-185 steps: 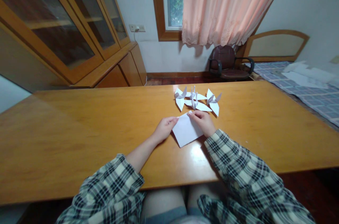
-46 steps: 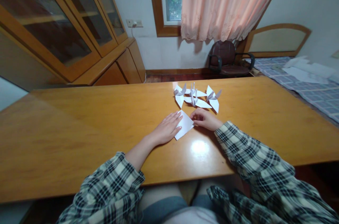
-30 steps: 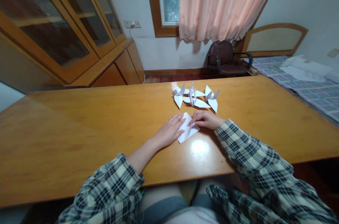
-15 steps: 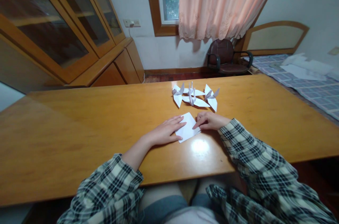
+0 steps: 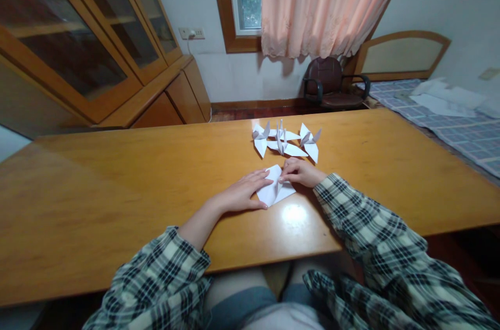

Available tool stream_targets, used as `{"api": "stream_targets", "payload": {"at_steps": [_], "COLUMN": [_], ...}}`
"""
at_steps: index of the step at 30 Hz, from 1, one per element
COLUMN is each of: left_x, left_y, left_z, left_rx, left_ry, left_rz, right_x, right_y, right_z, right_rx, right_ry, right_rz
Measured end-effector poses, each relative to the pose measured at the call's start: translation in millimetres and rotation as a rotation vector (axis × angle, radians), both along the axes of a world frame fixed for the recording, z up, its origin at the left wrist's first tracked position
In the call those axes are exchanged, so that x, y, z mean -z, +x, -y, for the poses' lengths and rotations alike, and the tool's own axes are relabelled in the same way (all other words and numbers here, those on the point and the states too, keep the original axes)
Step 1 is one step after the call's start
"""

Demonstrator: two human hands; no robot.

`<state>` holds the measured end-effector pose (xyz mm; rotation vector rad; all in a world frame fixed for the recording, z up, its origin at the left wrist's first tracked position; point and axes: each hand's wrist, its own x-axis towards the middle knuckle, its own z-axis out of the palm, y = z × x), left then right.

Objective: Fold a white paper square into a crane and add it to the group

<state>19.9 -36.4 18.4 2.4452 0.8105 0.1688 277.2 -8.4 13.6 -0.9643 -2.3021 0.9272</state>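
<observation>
A folded white paper square (image 5: 275, 192) lies on the wooden table (image 5: 117, 184) in front of me. My left hand (image 5: 242, 195) rests flat on its left edge, fingers stretched out. My right hand (image 5: 299, 172) pinches the paper's upper right flap and lifts it a little toward the middle. Just beyond the paper stand three finished white paper cranes (image 5: 284, 140) in a row.
A wood and glass cabinet (image 5: 89, 43) runs along the left wall. Past the table's far edge are a dark office chair (image 5: 331, 85), a window with a pink curtain (image 5: 324, 2), and a bed (image 5: 453, 122) at the right.
The paper went from a larger fold to a small square. In the last half second my right hand moved from the square's right corner to its top flap and began raising it.
</observation>
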Motion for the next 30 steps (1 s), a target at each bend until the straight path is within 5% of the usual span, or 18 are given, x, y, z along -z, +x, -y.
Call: {"api": "stream_targets", "payload": {"at_steps": [11, 30], "left_x": [-4.0, -3.7], "left_y": [2.8, 1.7], "left_z": [2.7, 1.2], "left_rx": [-0.028, -0.010], "left_ry": [-0.029, -0.086], "left_rz": [0.033, 0.077], "right_x": [6.5, 9.8], "right_y": [-17.9, -22.5], "right_z": [8.5, 10.5], "right_rx": [0.187, 0.185], "right_ry": [0.100, 0.249], "right_rz": [0.054, 0.209]}}
